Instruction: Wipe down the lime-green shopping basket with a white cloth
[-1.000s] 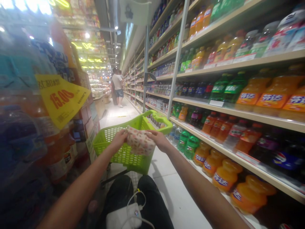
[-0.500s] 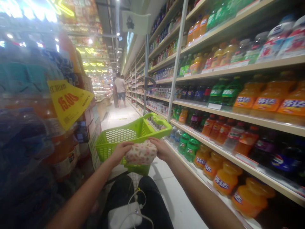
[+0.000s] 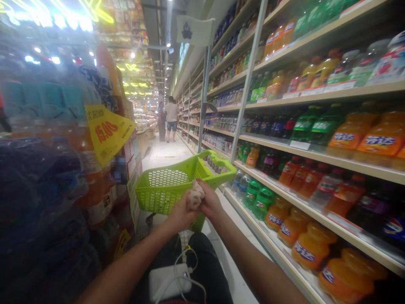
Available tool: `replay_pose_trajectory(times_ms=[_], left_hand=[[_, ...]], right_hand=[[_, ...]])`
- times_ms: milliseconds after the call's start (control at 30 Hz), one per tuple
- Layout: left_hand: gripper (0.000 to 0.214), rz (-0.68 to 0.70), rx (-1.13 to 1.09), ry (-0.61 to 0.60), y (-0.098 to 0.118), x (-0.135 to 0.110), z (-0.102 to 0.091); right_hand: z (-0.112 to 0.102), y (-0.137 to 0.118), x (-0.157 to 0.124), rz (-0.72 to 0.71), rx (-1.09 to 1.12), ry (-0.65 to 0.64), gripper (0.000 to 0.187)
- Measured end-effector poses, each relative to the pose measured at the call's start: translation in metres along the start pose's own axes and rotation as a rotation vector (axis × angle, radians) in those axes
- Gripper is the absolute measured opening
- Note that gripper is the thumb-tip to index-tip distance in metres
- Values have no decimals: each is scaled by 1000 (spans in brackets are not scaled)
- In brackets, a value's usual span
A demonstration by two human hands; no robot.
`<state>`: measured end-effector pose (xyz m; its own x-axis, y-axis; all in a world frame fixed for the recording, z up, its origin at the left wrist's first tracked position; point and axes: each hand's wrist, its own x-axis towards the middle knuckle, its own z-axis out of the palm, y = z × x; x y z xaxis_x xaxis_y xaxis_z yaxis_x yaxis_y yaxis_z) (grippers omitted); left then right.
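Pressing together in front of the body, the left hand (image 3: 179, 213) and right hand (image 3: 210, 202) both close around a scrunched floral cloth (image 3: 194, 197), which shows only as a small bunch between the fingers. The cloth sits just at the near rim of a green shopping basket (image 3: 158, 192) on a trolley. Orange soda bottles (image 3: 305, 250) fill the low shelf to the right. A yellow price sign (image 3: 107, 131) hangs at left, and a white power bank (image 3: 167, 282) with its cable rests on the lap. Two people (image 3: 171, 118) stand far down the aisle.
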<state>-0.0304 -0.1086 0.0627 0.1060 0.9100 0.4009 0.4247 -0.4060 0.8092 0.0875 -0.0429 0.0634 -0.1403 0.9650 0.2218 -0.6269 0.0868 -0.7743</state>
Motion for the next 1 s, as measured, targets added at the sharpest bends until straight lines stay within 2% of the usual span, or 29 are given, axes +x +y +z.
replay_pose_trajectory(times_ms=[67, 133, 233, 300, 367, 433, 533, 633, 667, 733, 800, 867, 933, 1000], left_hand=[[36, -72, -69, 157, -9, 3, 2], [32, -155, -200, 321, -17, 10, -4], [39, -281, -497, 455, -20, 23, -16], [39, -314, -635, 455, -16, 28, -18], [38, -314, -696, 415, -10, 30, -14], [38, -300, -730, 327, -4, 29, -8], [38, -276, -716, 207, -2, 27, -6], [36, -309, -596, 134, -6, 29, -13], [37, -322, -578, 131, -7, 30, -15], [42, -335, -616, 183, -8, 34, -17], [45, -356, -751, 263, -7, 37, -17], [40, -417, -947, 293, -4, 38, -17], [30, -467, -1141, 254, -2, 37, -19], [25, -483, -1221, 196, -3, 32, -21]], right_hand=[[2, 4, -4, 4, 70, 55, 20], [-3, 8, -10, 5, 3, 86, 20], [-13, 12, -21, -87, -498, -16, 14], [-14, 11, -28, -318, -863, -75, 13], [-8, 6, -33, -615, -1087, -83, 23], [0, 0, -34, -837, -1213, -102, 36], [7, -10, -32, -1019, -1286, -77, 49], [4, -17, -26, -1026, -1224, -25, 61], [2, -16, -25, -990, -1219, -59, 61], [-1, -10, -24, -923, -1249, -159, 50], [-1, 5, -29, -935, -1291, -226, 34], [0, 22, -37, -1003, -1316, -252, 31], [1, 37, -45, -1049, -1336, -247, 32], [0, 44, -51, -1055, -1362, -225, 32]])
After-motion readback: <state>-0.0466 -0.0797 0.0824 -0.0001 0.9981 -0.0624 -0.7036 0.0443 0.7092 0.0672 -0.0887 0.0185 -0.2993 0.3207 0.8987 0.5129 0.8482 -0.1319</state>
